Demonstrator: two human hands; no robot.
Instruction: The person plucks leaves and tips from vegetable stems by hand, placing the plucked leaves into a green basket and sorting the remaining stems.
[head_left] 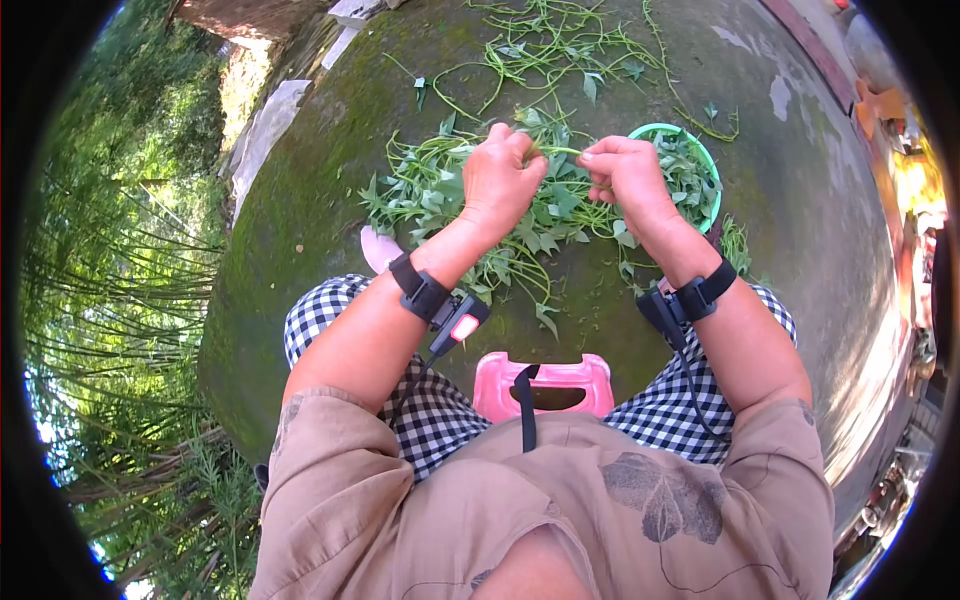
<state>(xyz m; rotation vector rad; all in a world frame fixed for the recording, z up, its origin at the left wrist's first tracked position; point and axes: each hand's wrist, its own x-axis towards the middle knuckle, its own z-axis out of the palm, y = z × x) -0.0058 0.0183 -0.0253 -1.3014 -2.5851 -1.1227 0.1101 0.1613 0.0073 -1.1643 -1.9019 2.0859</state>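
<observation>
Between my two hands a thin green vine stem (562, 150) is stretched sideways. My left hand (503, 178) pinches one end with closed fingers. At the other end, the fingertips of my right hand (630, 175) are closed on the stem. Below both hands spreads a heap of leafy green vines (430, 185) on the ground. A bright green basin (713, 205), with picked leaves (685, 165) in it, stands just right of my right hand and is partly hidden by it.
Long, mostly bare stems (560, 50) lie tangled at the far side. A few greens (735, 245) lie beside the basin. A pink plastic stool (490, 385) is between my legs, and a pale pink shoe (380, 248) shows at left. Mossy concrete (300, 215) borders shrubs (130, 250).
</observation>
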